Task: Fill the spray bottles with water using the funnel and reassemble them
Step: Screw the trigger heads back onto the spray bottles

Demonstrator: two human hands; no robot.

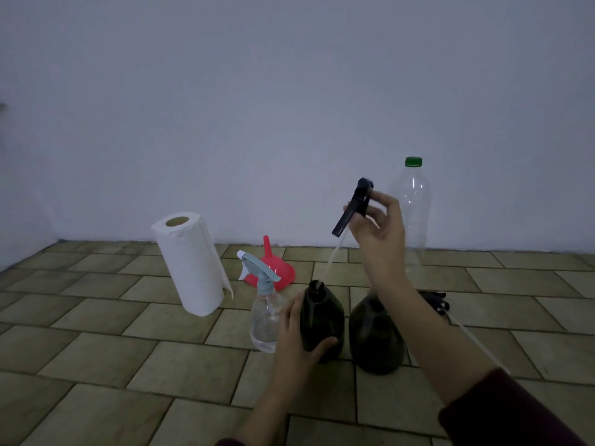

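Observation:
My left hand (pixel 297 336) grips a dark spray bottle (pixel 322 320) standing on the tiled floor. My right hand (pixel 378 233) holds a black trigger head (pixel 352 209) raised above it; its thin clear tube (pixel 333 259) runs down to the bottle's open neck. A second dark bottle (pixel 376 339) stands just to the right, partly behind my right forearm. A small clear spray bottle (pixel 265 317) with a pale blue trigger stands left of my left hand. A red funnel (pixel 277 270) lies upside down behind it.
A paper towel roll (pixel 193 262) stands at the left. A tall clear plastic bottle (pixel 415 217) with a green cap stands by the wall. Another black trigger head (pixel 434 300) with a clear tube lies on the floor at the right.

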